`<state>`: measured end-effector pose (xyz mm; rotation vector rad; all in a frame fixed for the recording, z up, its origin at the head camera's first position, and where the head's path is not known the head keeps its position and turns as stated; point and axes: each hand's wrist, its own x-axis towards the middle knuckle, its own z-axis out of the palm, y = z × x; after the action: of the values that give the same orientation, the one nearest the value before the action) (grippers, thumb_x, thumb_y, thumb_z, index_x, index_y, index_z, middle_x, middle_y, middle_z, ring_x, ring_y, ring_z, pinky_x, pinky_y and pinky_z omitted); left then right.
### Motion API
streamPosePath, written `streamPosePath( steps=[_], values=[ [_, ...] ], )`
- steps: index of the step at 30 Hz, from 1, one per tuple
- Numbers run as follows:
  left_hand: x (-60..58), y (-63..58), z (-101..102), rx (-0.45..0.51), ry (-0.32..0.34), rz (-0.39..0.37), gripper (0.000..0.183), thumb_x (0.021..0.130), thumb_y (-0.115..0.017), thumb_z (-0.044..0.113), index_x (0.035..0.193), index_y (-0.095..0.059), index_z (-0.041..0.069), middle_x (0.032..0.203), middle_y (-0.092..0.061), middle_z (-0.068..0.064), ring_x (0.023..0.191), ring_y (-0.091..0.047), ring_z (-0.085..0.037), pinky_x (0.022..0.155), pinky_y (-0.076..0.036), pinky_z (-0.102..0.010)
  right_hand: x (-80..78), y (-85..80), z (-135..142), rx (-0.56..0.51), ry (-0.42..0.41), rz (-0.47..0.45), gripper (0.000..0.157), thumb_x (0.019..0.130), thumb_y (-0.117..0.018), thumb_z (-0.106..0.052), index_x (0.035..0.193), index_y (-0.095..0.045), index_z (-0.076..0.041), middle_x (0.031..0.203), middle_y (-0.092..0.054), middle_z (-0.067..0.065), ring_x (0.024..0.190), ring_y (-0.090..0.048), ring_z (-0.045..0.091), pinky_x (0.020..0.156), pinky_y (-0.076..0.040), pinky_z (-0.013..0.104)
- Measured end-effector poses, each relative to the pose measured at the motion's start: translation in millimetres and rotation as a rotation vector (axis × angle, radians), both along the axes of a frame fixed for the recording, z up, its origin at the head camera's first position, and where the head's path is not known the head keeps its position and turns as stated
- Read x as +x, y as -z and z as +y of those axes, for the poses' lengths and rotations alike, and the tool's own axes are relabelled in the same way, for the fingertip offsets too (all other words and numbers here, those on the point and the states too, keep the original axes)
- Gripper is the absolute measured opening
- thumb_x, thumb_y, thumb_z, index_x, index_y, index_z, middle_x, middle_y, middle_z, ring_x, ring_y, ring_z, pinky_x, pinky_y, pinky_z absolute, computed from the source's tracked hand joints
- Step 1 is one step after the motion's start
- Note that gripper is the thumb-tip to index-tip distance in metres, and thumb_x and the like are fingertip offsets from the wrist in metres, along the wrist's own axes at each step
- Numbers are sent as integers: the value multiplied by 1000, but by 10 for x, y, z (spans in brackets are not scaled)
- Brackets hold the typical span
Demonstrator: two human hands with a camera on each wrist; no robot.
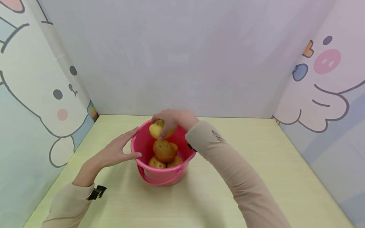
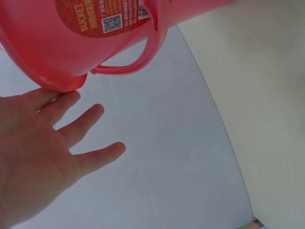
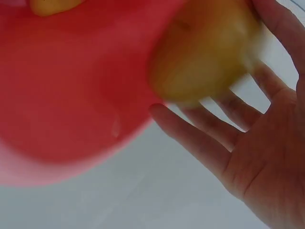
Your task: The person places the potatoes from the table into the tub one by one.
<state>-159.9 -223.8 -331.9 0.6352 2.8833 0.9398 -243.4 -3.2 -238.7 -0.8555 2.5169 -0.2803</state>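
A pink bucket (image 1: 168, 174) stands on the table with several potatoes (image 1: 164, 151) piled inside it. Within its mouth, at the far side, my right hand (image 1: 171, 121) holds a yellowish potato (image 1: 155, 129) between thumb and fingers. The right wrist view has this potato (image 3: 205, 52) blurred, close to the bucket's red inner wall (image 3: 71, 95). My left hand (image 1: 117, 150) rests at the left of the rim, fingers spread and thumb extended. Its fingertips (image 2: 71, 95) touch the outer edge in the left wrist view.
The bucket's handle (image 1: 159, 183) hangs down at the near side. Beneath is a pale wooden table (image 1: 242, 158). A plain whitish wall (image 1: 182, 63) closes off the back, and cartoon-printed panels (image 1: 322, 82) stand at both sides.
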Motion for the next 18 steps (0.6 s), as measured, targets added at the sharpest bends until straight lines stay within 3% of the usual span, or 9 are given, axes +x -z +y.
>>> streamPosePath(
  steps=[6,13,18],
  values=[
    [-3,6,6,0,3,6,93,71,-68,46,142,-17,14,140,-26,-9,122,-26,-31,81,-41,-54,12,11,58,-54,51,-11,68,63,-79,-26,122,-45,-30,115,-44,-7,102,-39,14,61,-50,26],
    [3,-3,6,-4,-5,3,91,72,-68,44,142,-18,13,140,-26,-10,122,-26,-32,80,-41,-54,-27,-1,188,-84,-15,46,69,61,-80,-29,121,-46,-27,113,-45,-7,102,-40,13,65,-49,24],
    [3,0,10,1,-3,3,91,71,-69,43,142,-18,14,140,-26,-10,123,-26,-32,80,-42,-54,-74,-3,288,-98,-118,123,66,64,-78,-29,122,-47,-24,115,-45,-2,103,-43,16,68,-48,23]
  ],
)
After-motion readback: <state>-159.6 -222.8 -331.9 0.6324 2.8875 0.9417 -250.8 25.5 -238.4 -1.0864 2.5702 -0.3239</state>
